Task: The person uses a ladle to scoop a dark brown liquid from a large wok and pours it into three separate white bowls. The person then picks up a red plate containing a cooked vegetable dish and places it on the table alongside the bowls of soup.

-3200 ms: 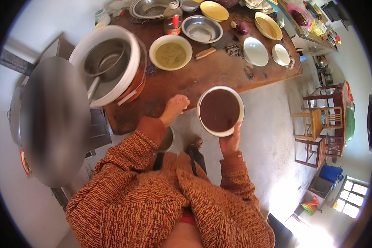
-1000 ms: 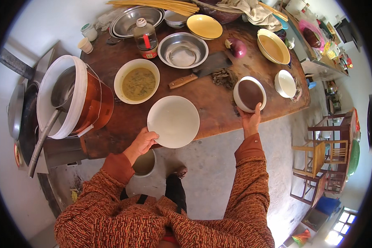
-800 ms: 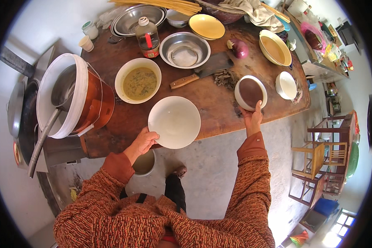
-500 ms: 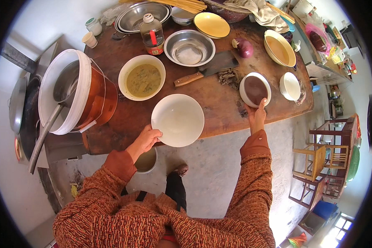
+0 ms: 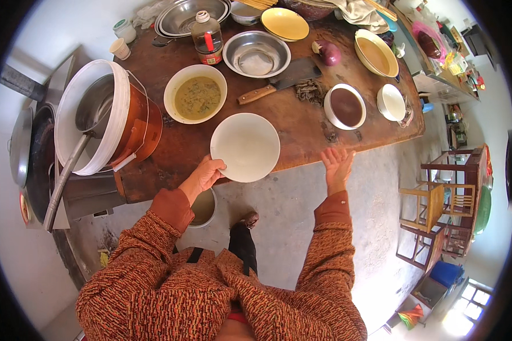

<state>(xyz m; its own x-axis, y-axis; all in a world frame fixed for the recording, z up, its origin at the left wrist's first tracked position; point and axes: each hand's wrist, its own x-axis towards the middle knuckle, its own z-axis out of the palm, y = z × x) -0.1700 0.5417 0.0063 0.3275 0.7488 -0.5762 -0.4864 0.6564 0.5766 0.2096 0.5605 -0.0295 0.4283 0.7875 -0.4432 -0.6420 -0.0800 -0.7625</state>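
Observation:
My left hand (image 5: pixel 206 174) grips the lower left rim of a white bowl (image 5: pixel 245 147), thumb over its edge, at the front of the wooden table. The bowl tips toward me, and its pale inside shows no food. My right hand (image 5: pixel 337 165) hangs just off the table edge, fingers spread and holding nothing. Beyond its fingertips, a white bowl of dark brown liquid (image 5: pixel 346 107) rests on the table. To the right of that stands a small white bowl (image 5: pixel 391 103). A bowl of greenish soup (image 5: pixel 196 94) sits behind the bowl in my left hand.
A cleaver (image 5: pixel 279 82) lies mid-table beside a metal basin (image 5: pixel 256 54) and a purple onion (image 5: pixel 327 53). On the left, an orange-brown bucket (image 5: pixel 135 128) holds a long-handled ladle (image 5: pixel 68 179). A bottle (image 5: pixel 207 38) stands behind the soup. Wooden chairs (image 5: pixel 432 206) are at right.
My right hand has let go of the bowl of brown liquid and drawn back toward me, its fingers spreading. My left hand still holds the white bowl.

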